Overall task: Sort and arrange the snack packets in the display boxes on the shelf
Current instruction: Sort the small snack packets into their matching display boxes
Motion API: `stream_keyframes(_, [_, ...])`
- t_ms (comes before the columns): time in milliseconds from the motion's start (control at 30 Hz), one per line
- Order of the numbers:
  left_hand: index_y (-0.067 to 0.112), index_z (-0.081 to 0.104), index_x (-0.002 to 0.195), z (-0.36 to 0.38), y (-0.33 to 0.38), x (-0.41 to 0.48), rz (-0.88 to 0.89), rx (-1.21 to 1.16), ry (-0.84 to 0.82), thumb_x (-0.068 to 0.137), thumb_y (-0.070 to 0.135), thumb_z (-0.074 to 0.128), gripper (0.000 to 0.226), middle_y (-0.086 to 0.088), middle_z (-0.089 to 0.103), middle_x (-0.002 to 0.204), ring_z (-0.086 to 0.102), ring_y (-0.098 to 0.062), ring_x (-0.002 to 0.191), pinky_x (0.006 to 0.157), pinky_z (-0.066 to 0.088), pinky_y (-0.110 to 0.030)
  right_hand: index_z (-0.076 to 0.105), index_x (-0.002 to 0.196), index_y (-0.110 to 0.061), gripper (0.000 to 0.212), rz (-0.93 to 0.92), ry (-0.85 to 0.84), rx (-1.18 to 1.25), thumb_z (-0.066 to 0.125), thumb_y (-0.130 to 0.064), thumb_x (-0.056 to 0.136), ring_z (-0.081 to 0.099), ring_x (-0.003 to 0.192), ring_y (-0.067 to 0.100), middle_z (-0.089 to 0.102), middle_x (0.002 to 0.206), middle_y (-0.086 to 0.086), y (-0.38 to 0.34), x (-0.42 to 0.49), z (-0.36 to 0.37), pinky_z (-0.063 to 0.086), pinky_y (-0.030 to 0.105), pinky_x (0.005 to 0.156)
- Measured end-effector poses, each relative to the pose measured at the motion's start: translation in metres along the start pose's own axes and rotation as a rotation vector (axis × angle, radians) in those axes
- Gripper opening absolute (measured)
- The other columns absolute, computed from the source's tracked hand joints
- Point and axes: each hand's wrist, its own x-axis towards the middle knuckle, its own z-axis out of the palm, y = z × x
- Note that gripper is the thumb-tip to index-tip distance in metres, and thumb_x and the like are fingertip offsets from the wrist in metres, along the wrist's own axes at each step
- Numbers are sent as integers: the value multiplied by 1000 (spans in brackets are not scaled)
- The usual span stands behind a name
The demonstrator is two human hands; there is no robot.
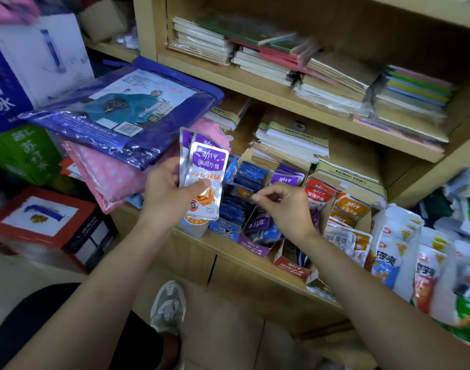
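My left hand point(169, 193) grips a small stack of silver snack packets with purple labels point(204, 172), held upright in front of the shelf. My right hand point(279, 206) hovers over the blue display box point(228, 229), its thumb and fingertips pinched on the edge of a dark packet point(245, 193) that stands among the blue packets point(251, 173). To the right stand a purple display box point(252, 245) with purple packets point(287, 178), a red box point(291, 265) with red packets point(319, 192), and orange packets point(351, 208).
The boxes stand on a wooden shelf point(201, 244). Notebooks point(289, 145) are stacked behind them and on the shelf above. Large white snack bags point(399, 252) crowd the right. Raincoat packs point(121, 113) and cartons point(44, 222) lie at the left. My shoe point(168, 307) is below.
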Motion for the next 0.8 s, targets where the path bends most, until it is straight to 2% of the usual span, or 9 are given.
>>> stream_keyframes(100, [6, 68, 112, 6, 0, -1, 5, 0, -18, 80, -1, 79, 35, 1, 78, 91, 76, -17, 79, 66, 60, -32, 71, 88, -18, 7, 26, 109, 102, 70, -14, 93, 69, 63, 14, 73, 74, -2, -14, -1, -21, 59, 27, 63])
stream_keyframes(200, [7, 67, 113, 15, 1, -4, 7, -19, -57, 81, -3, 77, 35, -1, 78, 91, 75, -16, 77, 62, 58, -28, 66, 91, -11, 4, 74, 270, 221, 67, -13, 95, 71, 59, 20, 73, 71, 6, -20, 1, -50, 58, 29, 58])
stream_keyframes(333, [14, 68, 110, 30, 1, -10, 36, -17, -112, 84, 0, 75, 30, 5, 78, 90, 74, -10, 75, 61, 56, -22, 66, 95, -8, 4, 91, 457, 265, 69, -11, 94, 68, 54, 17, 73, 68, 2, -10, -6, -96, 53, 25, 53])
stream_keyframes(467, [17, 70, 108, 50, -2, -15, 61, 15, -183, 88, 2, 72, 25, 4, 79, 91, 73, -13, 79, 71, 59, -31, 69, 88, -22, 8, 64, 659, 164, 71, -15, 92, 64, 51, 12, 70, 62, -8, 11, -21, -141, 50, 27, 50])
stream_keyframes(567, [21, 69, 106, 69, -5, -21, 67, 29, -245, 89, 3, 71, 24, 2, 79, 92, 73, -18, 82, 76, 60, -39, 69, 90, -27, 4, 18, 788, -19, 70, -23, 90, 67, 58, 25, 70, 70, 4, 37, -35, -165, 56, 43, 55])
stream_keyframes(667, [21, 68, 108, 86, -5, -28, 69, 28, -308, 90, 4, 70, 25, 1, 78, 94, 73, -18, 83, 80, 59, -42, 73, 95, -23, 9, -15, 755, -212, 66, -26, 91, 66, 64, 22, 71, 77, 4, 57, -47, -173, 57, 43, 62])
stream_keyframes(733, [21, 68, 110, 97, -5, -31, 72, 37, -335, 91, 6, 70, 25, 3, 78, 94, 74, -16, 83, 79, 60, -39, 77, 96, -16, 11, -44, 603, -384, 67, -18, 91, 66, 65, 16, 74, 79, 3, 62, -52, -169, 57, 37, 64])
stream_keyframes(800, [20, 68, 112, 106, -4, -33, 60, 24, -355, 92, 6, 69, 24, 2, 78, 97, 74, -17, 87, 79, 60, -37, 79, 103, -16, 16, -25, 421, -512, 69, -14, 92, 67, 67, 13, 76, 82, 1, 66, -52, -161, 54, 25, 64])
